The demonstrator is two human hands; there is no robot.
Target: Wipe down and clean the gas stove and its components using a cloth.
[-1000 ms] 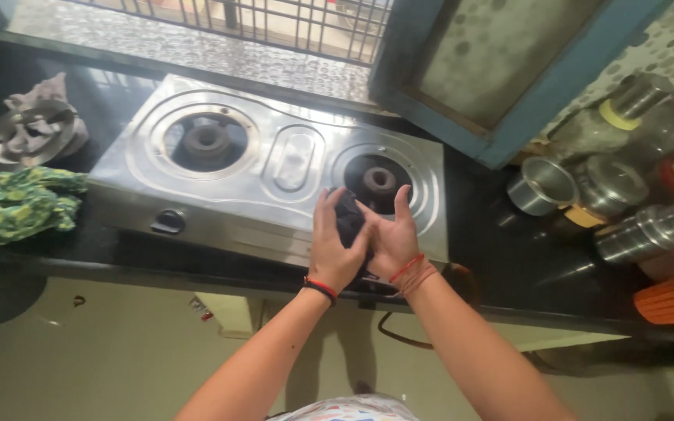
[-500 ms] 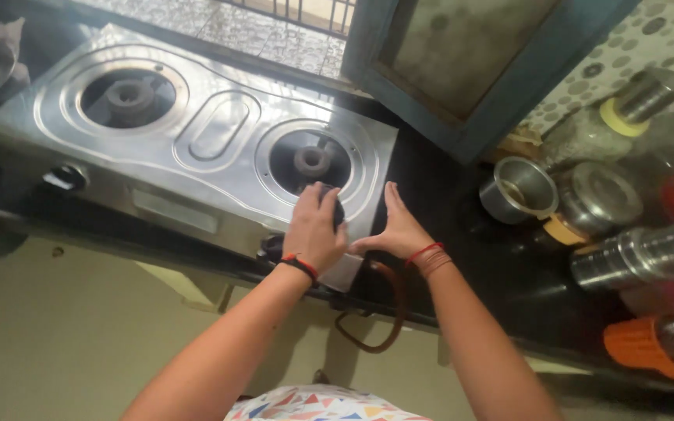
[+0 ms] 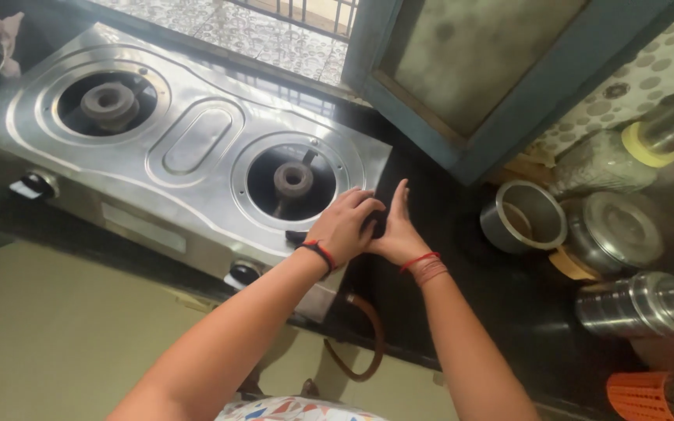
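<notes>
The left hand [image 3: 346,224], fingers curled loosely, and the right hand [image 3: 396,230], fingers flat and together, hold nothing plainly visible; they meet at the steel stove [image 3: 196,144] corner beside its right burner [image 3: 293,180], seemingly gripping that end. Shifting it would likely call for firm, even purchase. Since half a second ago, the hands have moved from the burner's rim to the corner.

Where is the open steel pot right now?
In the head view, the open steel pot sits on the black counter to the right of the hands, just left of a lidded steel container and below the blue-framed window shutter.
</notes>
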